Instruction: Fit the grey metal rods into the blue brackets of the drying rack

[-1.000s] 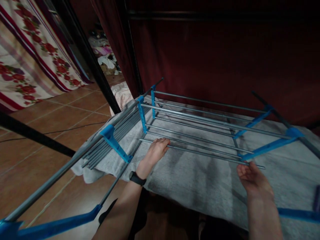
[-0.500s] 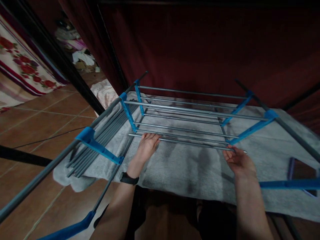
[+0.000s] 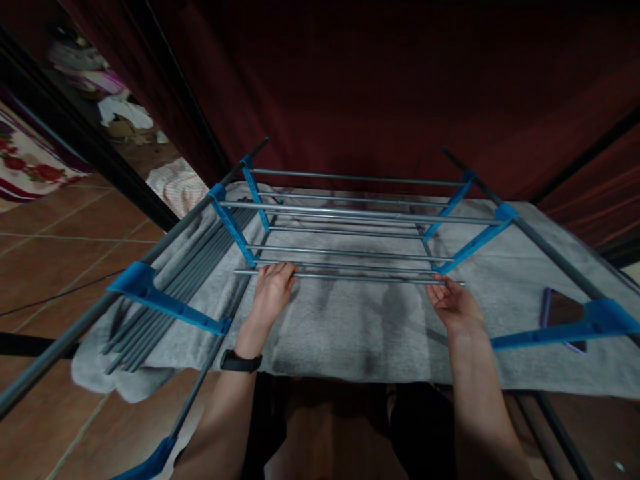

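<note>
A rack frame of grey metal rods and blue plastic brackets (image 3: 231, 225) stands on a grey towel (image 3: 350, 333). My left hand (image 3: 273, 288) is closed over the left end of the nearest grey rod (image 3: 350, 277). My right hand (image 3: 453, 301) grips the same rod at its right end, beside a blue bracket (image 3: 470, 245). The rod lies level between the two side brackets. A black watch (image 3: 241, 361) is on my left wrist.
Several loose grey rods (image 3: 170, 293) lie on the towel at the left. A dark phone (image 3: 563, 313) rests on the towel at the right. A dark red curtain (image 3: 375, 87) hangs behind. Brown floor tiles (image 3: 60, 233) and long grey side poles (image 3: 100, 310) lie to the left.
The view has swung right and down, centring the rack. My right hand has gone from open beneath the rod's end to closed on it. My left hand has kept its grip.
</note>
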`<state>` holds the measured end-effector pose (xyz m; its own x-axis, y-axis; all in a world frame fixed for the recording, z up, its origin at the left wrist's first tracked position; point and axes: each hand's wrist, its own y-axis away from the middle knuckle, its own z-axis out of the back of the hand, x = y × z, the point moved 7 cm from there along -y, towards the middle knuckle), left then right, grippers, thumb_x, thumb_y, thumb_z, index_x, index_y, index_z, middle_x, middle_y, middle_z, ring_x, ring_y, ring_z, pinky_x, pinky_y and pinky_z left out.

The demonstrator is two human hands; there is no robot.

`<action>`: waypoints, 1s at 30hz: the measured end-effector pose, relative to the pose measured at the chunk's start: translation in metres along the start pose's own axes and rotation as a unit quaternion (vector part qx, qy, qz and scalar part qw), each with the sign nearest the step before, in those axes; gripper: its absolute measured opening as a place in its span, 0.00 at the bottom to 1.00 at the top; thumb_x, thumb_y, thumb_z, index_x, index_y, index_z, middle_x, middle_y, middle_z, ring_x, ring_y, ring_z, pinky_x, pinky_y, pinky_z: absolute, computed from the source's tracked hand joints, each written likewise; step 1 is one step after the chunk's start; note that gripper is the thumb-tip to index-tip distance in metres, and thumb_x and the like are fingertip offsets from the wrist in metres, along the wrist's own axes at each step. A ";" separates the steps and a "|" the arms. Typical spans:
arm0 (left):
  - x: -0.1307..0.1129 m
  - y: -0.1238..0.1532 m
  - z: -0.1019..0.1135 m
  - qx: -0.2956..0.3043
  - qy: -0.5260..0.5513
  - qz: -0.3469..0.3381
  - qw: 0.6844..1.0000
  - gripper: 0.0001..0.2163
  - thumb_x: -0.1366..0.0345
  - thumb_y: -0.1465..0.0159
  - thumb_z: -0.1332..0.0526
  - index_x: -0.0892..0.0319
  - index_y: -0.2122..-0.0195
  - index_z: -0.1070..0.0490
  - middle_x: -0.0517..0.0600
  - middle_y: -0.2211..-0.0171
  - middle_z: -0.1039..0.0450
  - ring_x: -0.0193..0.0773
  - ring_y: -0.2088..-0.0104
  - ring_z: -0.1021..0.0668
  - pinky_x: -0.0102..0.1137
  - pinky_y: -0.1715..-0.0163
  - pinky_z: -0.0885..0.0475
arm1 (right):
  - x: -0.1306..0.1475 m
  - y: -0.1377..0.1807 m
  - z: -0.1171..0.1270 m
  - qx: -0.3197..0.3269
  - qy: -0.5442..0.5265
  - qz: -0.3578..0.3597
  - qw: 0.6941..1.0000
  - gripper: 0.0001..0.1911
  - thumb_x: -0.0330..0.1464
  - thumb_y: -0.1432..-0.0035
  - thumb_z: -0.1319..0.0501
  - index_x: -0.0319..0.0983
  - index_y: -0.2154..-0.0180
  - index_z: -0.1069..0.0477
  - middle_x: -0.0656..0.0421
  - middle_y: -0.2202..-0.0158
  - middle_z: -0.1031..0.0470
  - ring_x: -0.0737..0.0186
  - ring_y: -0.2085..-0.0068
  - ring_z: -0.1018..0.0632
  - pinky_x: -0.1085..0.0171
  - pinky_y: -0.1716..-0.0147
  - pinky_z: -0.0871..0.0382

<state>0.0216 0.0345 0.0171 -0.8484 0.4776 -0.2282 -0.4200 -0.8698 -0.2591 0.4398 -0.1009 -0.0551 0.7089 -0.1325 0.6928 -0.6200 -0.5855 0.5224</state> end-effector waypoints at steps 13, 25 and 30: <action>0.008 0.000 0.005 -0.020 0.001 0.034 0.999 0.12 0.72 0.33 0.43 0.56 0.53 0.23 0.56 0.54 0.18 0.52 0.48 0.20 0.46 0.42 0.35 | 0.004 0.006 0.002 -0.042 -0.013 0.027 0.999 0.09 0.24 0.33 0.41 0.40 0.66 0.27 0.65 0.71 0.21 0.72 0.70 0.20 0.72 0.65 0.20; 0.018 0.001 0.014 -0.023 -0.031 0.080 0.996 0.12 0.66 0.31 0.45 0.55 0.54 0.22 0.58 0.54 0.19 0.55 0.47 0.22 0.50 0.39 0.38 | 0.004 0.001 -0.002 0.001 -0.011 0.041 0.999 0.08 0.25 0.36 0.38 0.41 0.68 0.28 0.65 0.71 0.20 0.70 0.71 0.18 0.70 0.66 0.18; 0.031 0.002 0.005 -0.023 -0.021 0.112 0.993 0.12 0.65 0.31 0.45 0.55 0.54 0.21 0.60 0.51 0.19 0.59 0.43 0.24 0.58 0.36 0.44 | 0.004 0.006 -0.006 -0.007 -0.043 0.035 0.998 0.09 0.23 0.34 0.40 0.41 0.66 0.26 0.64 0.70 0.18 0.71 0.69 0.17 0.71 0.62 0.18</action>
<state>-0.0068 0.0471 0.0148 -0.9320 0.2661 -0.2462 -0.2047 -0.9467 -0.2486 0.4369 -0.1006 -0.0460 0.6891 -0.2407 0.6835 -0.6734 -0.5610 0.4814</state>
